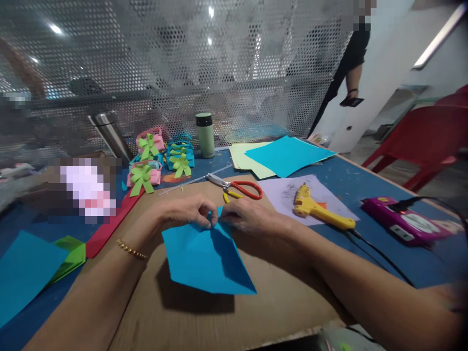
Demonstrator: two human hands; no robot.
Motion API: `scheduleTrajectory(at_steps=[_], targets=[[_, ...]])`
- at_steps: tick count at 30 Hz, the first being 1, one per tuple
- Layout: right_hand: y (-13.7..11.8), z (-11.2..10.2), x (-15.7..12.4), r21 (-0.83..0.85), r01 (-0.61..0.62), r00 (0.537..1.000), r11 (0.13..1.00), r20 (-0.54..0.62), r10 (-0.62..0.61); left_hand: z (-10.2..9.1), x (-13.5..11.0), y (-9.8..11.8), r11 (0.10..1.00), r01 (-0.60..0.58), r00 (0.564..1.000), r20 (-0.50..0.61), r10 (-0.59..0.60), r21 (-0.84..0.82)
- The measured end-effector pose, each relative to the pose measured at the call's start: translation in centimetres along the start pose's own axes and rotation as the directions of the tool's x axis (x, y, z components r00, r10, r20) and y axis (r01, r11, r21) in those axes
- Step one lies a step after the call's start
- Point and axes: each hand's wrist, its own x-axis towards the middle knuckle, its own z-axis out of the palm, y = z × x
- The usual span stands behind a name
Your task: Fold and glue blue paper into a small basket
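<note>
A blue sheet of craft paper (204,258), creased and partly folded, is held above a brown cardboard sheet (278,297). At its far edge my left hand (193,212) pinches the paper with fingers closed. Right beside it, my right hand (248,214) is closed on the same far edge, near a crease. Part of the paper lies hidden under the fingers. Just beyond my hands are red-handled scissors (244,188) and a small yellow-handled tool (231,196), partly covered by my right hand.
A yellow glue gun (321,209) lies on lilac paper (276,195), its cord trailing right past a purple power strip (402,219). Small paper baskets with green bows (142,178), a green tumbler (204,136) and blue sheets (288,156) stand farther back. A person (353,73) stands behind the mesh.
</note>
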Motion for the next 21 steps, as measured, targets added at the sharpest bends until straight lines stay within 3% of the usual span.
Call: scheduleTrajectory(at_steps=[8,15,21], targets=[[-0.2,0.2,-0.2,-0.024,-0.004,1.0,1.0,-0.03,0.004,0.8,0.1,0.1,0.993,-0.039,0.996,-0.081,0.03,-0.109],[-1.0,0.3,-0.6,-0.124,-0.089,0.996,0.988,-0.039,0.085,2.0,1.9,-2.0,0.957,-0.051,0.987,-0.16,0.004,-0.286],[-1.0,0.1,-0.4,-0.039,-0.103,0.991,0.994,-0.089,0.099,1.8,2.7,-3.3,0.968,-0.045,0.989,-0.145,0.009,-0.247]])
